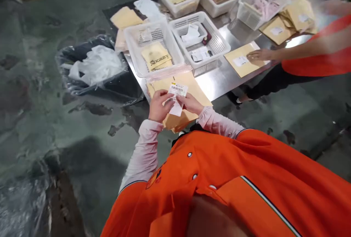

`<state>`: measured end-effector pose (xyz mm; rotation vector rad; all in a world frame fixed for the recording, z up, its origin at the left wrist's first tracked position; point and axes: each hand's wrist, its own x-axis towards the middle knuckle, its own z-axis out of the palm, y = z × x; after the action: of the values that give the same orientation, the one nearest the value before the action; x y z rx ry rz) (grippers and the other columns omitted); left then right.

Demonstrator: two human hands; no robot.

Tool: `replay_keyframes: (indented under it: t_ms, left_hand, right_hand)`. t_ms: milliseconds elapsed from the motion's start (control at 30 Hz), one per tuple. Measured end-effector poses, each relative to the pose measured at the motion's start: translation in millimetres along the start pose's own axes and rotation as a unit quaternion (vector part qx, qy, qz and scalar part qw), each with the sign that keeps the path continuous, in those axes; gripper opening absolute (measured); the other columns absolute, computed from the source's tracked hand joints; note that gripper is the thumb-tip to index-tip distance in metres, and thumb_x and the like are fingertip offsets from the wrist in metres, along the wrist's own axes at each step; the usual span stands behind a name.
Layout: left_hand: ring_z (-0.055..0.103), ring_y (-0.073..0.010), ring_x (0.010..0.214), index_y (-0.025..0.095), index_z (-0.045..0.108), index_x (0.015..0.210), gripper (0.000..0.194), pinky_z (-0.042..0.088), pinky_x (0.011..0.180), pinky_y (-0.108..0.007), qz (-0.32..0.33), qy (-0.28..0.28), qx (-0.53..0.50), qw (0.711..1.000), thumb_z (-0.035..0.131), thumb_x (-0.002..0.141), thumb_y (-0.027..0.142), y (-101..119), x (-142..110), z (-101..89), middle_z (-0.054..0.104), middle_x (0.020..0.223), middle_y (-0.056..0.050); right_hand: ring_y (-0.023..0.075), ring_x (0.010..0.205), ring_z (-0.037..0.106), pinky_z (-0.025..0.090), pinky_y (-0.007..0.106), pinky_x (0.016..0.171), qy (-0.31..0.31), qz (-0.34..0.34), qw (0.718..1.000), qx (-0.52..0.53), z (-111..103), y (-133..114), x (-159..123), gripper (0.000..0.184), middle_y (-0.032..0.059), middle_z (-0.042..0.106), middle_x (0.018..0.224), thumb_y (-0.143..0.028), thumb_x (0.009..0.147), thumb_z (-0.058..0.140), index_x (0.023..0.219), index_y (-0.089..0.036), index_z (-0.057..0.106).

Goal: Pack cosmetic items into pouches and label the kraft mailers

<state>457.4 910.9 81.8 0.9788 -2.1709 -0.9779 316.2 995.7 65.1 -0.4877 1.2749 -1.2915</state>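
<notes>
A white barcode label is held between my two hands, above a stack of tan padded envelopes at the table's near edge. My left hand grips the label's left side, fingers bent across its front. On the other side my right hand pinches the label's right edge. More tan envelopes hang over the edge below my hands. Just beyond stands a white plastic basket with yellowish printed packets inside.
A second basket holds a small tray and papers. Further baskets and envelope stacks line the back. At right, a co-worker's hand rests on a labelled envelope. A lined bin of white scraps stands left.
</notes>
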Motion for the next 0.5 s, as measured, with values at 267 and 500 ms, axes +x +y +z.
replay_keyframes:
  t_ms: [267,500]
  left_hand:
    - [0.060,-0.0300,0.098,0.016,0.070,0.087,0.020,0.053,0.093,-0.045,0.201,-0.265,0.227,0.915,0.052,0.094,0.018,26,57,76.3,0.065,0.094,-0.016]
    - [0.059,-0.0205,0.075,0.019,0.065,0.083,0.014,0.052,0.077,-0.034,0.126,-0.391,0.153,0.899,0.054,0.090,0.014,73,139,152.3,0.065,0.083,-0.007]
  right_hand:
    - [0.0200,0.075,0.072,0.063,0.033,0.076,0.123,0.073,0.977,0.160,-94,-31,-3,0.004,0.0046,0.076,0.080,-0.016,0.089,0.071,0.093,-0.016,0.069]
    - [0.0187,0.080,0.072,0.061,0.032,0.076,0.292,-0.040,0.939,0.174,-232,-71,25,0.014,0.0017,0.075,0.084,-0.019,0.082,0.072,0.091,-0.022,0.061]
